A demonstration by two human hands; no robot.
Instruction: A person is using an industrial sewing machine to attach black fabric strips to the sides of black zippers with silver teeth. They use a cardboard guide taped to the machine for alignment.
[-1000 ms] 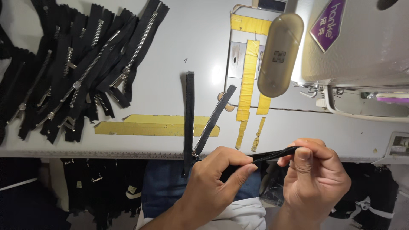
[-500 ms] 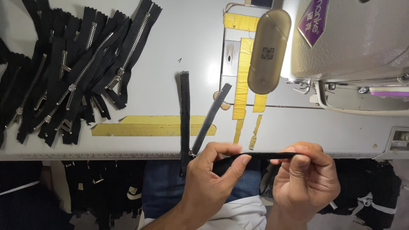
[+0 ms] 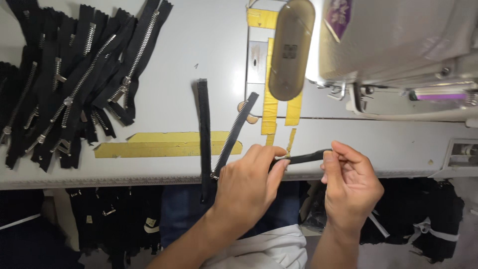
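Low in the frame's centre, a black zipper strip (image 3: 303, 158) spans both hands: left hand (image 3: 247, 185) pinches its left end by the slider, right hand (image 3: 348, 183) pinches its right end between thumb and fingertips.

White table (image 3: 199, 45) — zippers (image 3: 74, 84), tape (image 3: 159, 144)

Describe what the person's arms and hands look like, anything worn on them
Both the left hand and the right hand are bare: no gloves, rings, watch or bracelet show. The forearms are uncovered up to the picture's bottom edge, with no sleeves in view. Fingernails look short and unpainted.
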